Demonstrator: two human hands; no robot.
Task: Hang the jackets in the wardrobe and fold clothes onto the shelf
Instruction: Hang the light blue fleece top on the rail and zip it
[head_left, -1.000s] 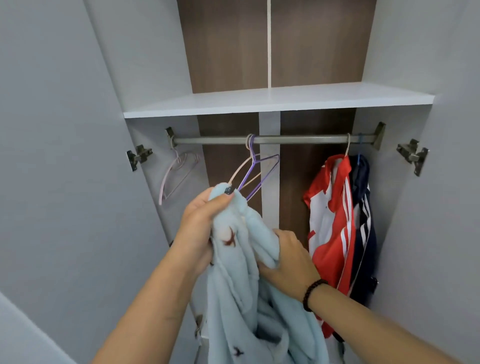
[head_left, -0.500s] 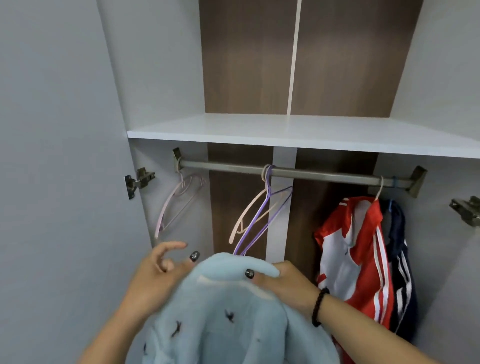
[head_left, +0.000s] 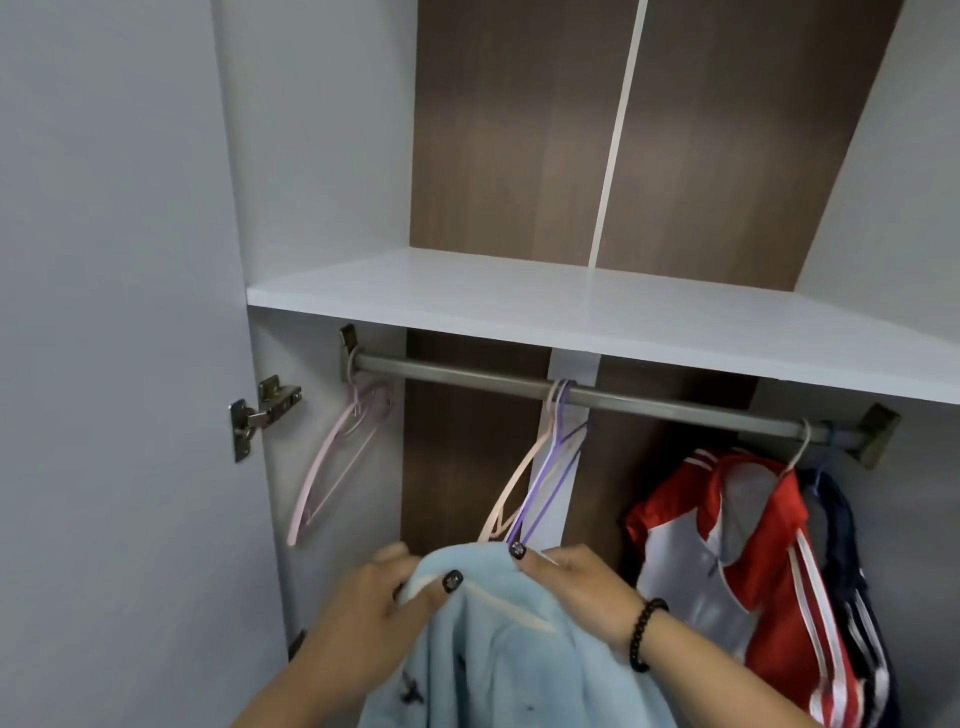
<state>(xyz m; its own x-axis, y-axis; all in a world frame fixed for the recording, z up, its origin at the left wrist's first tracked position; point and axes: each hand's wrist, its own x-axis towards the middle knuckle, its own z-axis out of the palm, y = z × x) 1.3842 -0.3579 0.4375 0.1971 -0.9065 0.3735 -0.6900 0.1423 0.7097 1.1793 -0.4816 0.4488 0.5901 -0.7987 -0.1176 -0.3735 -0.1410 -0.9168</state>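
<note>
A fluffy light-blue jacket (head_left: 498, 649) with small dark marks hangs low in the middle, held up in front of the wardrobe. My left hand (head_left: 374, 613) grips its top left edge with thumb over the cloth. My right hand (head_left: 582, 587), with a black bead bracelet, grips the top right. Just above the jacket hang a purple hanger (head_left: 550, 478) and a cream hanger (head_left: 511, 493) on the grey rail (head_left: 467, 376). A red-and-white jacket (head_left: 737, 561) and a navy jacket (head_left: 852, 561) hang at the rail's right end.
A white shelf (head_left: 571, 306) runs above the rail, with a brown back panel behind. A pink hanger (head_left: 332, 457) hangs at the rail's left end. The grey open door (head_left: 104, 364) with a metal hinge (head_left: 262, 413) stands at the left.
The view has tilted upward, showing more shelf. My left hand has closed on the jacket's top edge, where its fingers were spread half a second ago. Earlier both hands bunched the jacket lower.
</note>
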